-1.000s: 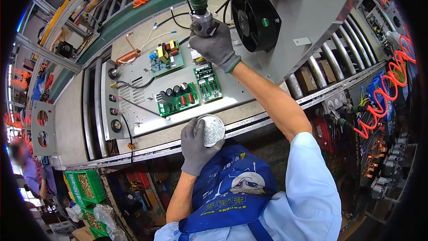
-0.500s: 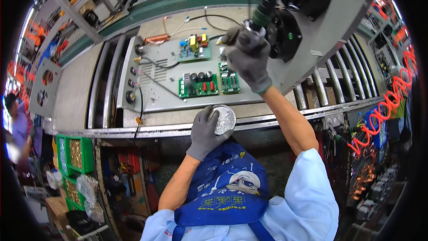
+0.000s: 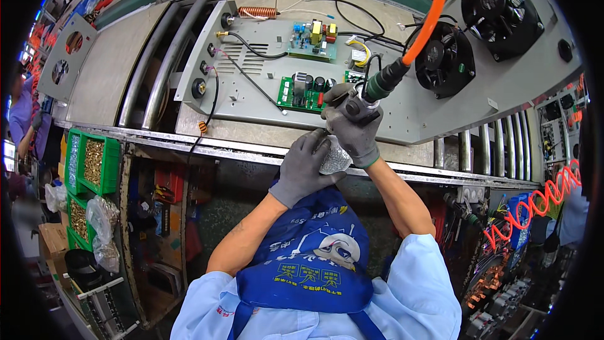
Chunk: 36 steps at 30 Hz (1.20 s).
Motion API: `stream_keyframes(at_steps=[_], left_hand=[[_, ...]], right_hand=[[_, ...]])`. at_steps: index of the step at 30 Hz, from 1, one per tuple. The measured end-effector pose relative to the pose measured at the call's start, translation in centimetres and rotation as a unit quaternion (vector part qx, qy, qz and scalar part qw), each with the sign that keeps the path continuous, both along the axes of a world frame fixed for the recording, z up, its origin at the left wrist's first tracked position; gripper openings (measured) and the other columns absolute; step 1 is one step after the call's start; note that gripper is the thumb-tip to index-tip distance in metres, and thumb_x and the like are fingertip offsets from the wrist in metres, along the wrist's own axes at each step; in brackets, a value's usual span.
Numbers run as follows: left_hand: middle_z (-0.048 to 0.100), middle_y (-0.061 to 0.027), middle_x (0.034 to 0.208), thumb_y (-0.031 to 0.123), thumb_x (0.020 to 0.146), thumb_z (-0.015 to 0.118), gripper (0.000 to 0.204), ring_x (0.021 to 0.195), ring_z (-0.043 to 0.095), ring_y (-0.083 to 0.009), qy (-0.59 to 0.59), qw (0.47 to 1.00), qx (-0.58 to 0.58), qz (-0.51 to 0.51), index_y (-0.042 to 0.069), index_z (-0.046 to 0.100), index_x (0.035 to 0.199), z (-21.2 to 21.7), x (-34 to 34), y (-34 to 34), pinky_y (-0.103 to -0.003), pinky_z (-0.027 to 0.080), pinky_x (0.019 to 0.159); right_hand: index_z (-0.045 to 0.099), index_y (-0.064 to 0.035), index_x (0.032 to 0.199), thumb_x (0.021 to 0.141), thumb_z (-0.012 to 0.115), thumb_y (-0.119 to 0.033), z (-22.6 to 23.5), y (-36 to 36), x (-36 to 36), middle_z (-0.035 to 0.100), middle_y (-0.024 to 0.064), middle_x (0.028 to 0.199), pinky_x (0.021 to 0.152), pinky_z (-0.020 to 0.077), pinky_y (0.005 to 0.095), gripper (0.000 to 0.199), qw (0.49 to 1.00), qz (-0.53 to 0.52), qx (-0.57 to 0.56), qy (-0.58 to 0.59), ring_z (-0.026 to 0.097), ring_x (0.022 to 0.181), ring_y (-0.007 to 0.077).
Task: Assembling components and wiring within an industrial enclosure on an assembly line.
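Observation:
My gloved left hand [image 3: 303, 173] is closed on the edge of a round dish of small silvery screws [image 3: 336, 157] at the bench's front edge. My gloved right hand [image 3: 356, 129] grips an air screwdriver [image 3: 382, 82] with an orange hose. It is right above the dish, and the tool's tip is hidden by the hand. Just beyond lies a grey metal chassis [image 3: 245, 101]. On it sit a green circuit board [image 3: 292, 92] with capacitors, another green board [image 3: 354, 77] mostly hidden behind my right hand, and a board with yellow transformers [image 3: 313, 41] farther back.
Two black fans [image 3: 443, 60] are mounted on the chassis's raised right panel. Conveyor rollers [image 3: 170, 56] lie on both sides. Green bins [image 3: 94, 160] of brass parts stand at lower left. A coiled red air hose [image 3: 535, 204] hangs at right. Another person [image 3: 28, 110] is at far left.
My right hand has brought the screwdriver down from over the chassis to the dish. The dish now tilts in my left hand. The whole view has shifted.

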<state>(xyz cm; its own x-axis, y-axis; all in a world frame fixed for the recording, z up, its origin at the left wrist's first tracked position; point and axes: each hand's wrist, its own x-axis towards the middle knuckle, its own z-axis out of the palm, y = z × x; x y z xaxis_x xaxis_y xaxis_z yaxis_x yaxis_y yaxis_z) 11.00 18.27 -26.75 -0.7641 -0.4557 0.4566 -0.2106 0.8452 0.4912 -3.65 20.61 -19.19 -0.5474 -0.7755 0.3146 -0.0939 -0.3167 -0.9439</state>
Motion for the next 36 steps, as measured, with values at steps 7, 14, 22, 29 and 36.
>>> stream_keyframes(at_steps=[7, 14, 22, 29, 36], left_hand=[[0.054, -0.0226, 0.128, 0.048, 0.070, 0.081, 0.070, 0.119, 0.055, -0.0399, -0.003, 1.000, 0.016, -0.002, 0.001, 0.062, 0.117, -0.2, 0.0, -0.1, -0.048, 0.049, 0.099], [0.057, -0.0236, 0.126, 0.044, 0.068, 0.083, 0.067, 0.113, 0.058, -0.0403, 0.039, 0.999, 0.006, 0.012, 0.001, 0.062, 0.113, 0.1, 0.1, -0.2, -0.047, 0.051, 0.093], [0.056, -0.0227, 0.128, 0.051, 0.071, 0.081, 0.070, 0.115, 0.057, -0.0383, 0.018, 1.000, -0.011, 0.003, 0.000, 0.063, 0.116, 0.4, 0.2, -0.2, -0.046, 0.050, 0.095], [0.056, -0.0216, 0.129, 0.052, 0.071, 0.081, 0.070, 0.115, 0.057, -0.0372, 0.004, 1.000, 0.000, 0.009, 0.001, 0.064, 0.116, 0.4, 0.2, -0.2, -0.046, 0.050, 0.095], [0.057, -0.0213, 0.128, 0.051, 0.069, 0.082, 0.070, 0.115, 0.058, -0.0382, -0.010, 1.000, 0.010, 0.006, 0.002, 0.065, 0.116, 0.7, 0.1, -0.3, -0.046, 0.050, 0.096]], right_hand=[[0.063, 0.0002, 0.088, 0.075, 0.066, 0.006, -0.6, -0.2, 0.0, 0.066, 0.0040, 0.086, 0.068, 0.0506, 0.0261, 0.015, 0.998, 0.009, -0.029, 0.062, 0.061, 0.075, 0.0104], [0.064, 0.0019, 0.096, 0.075, 0.064, 0.010, 3.3, 0.0, -2.0, 0.067, 0.0096, 0.086, 0.052, 0.0502, 0.0262, 0.022, 0.996, -0.017, -0.055, -0.060, 0.062, 0.063, 0.0132], [0.060, 0.0027, 0.106, 0.080, 0.062, 0.006, 5.7, -7.5, -9.2, 0.069, 0.0137, 0.084, 0.052, 0.0498, 0.0260, 0.026, 0.969, -0.147, -0.177, 0.088, 0.067, 0.064, 0.0164], [0.064, -0.0018, 0.093, 0.074, 0.067, 0.007, 4.0, -9.1, -9.5, 0.069, 0.0057, 0.082, 0.062, 0.0538, 0.0277, 0.021, 0.983, -0.141, -0.096, 0.062, 0.064, 0.066, 0.0121], [0.066, -0.0002, 0.091, 0.073, 0.068, 0.003, 3.6, -9.4, -9.6, 0.067, 0.0046, 0.078, 0.060, 0.0509, 0.0272, 0.018, 0.984, -0.125, -0.095, 0.083, 0.062, 0.065, 0.0116]])
